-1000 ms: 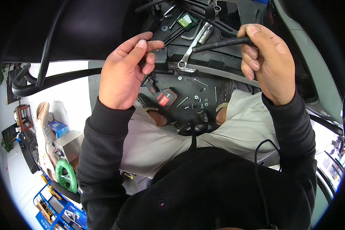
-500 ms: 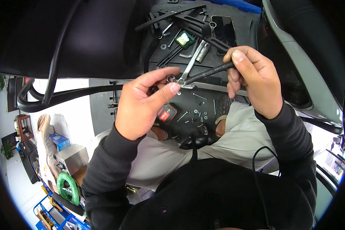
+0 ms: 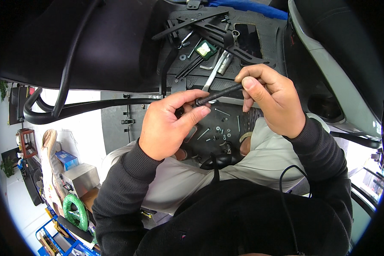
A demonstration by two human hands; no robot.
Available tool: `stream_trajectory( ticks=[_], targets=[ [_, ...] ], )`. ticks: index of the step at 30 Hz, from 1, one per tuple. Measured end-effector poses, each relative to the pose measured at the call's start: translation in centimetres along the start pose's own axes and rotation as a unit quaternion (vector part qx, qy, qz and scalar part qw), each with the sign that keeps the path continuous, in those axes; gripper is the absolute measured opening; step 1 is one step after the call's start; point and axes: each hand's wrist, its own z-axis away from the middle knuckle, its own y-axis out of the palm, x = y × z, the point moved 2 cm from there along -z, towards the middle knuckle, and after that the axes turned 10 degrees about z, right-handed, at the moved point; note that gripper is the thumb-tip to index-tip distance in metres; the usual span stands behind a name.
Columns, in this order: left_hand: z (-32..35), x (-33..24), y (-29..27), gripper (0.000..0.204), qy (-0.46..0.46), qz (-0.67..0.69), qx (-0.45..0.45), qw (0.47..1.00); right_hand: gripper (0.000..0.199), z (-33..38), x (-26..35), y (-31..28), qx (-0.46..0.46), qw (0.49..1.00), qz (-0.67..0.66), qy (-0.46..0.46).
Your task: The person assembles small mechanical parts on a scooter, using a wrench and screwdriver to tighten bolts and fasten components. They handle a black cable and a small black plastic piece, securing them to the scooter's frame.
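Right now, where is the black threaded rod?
In the head view, the black threaded rod slants above and right of centre, from the left hand at its lower end up to the right hand.

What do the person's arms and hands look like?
Both arms have black sleeves with snug cuffs. The left hand and right hand are bare, with no gloves. A thin black cable loops beside the right sleeve.

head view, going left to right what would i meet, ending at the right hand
lower green plant → silver box → left hand → black threaded rod → right hand
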Motion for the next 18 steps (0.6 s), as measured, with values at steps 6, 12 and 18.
stream_trajectory(
  ticks=[6,12,18],
  targets=[
    [0.12,-0.21,0.27,0.035,-0.035,0.084,0.007,0.996,0.022,-0.10,0.02,0.07,-0.023,1.000,-0.009,0.006],
    [0.08,-0.45,0.34,0.038,-0.047,0.136,0.015,0.990,0.024,-0.12,-0.13,-0.03,-0.034,0.998,-0.043,0.008],
    [0.14,-0.34,-0.26,0.036,-0.060,0.122,0.011,0.991,0.022,-0.09,0.25,-0.32,-0.009,0.999,-0.037,-0.038]
  ],
)
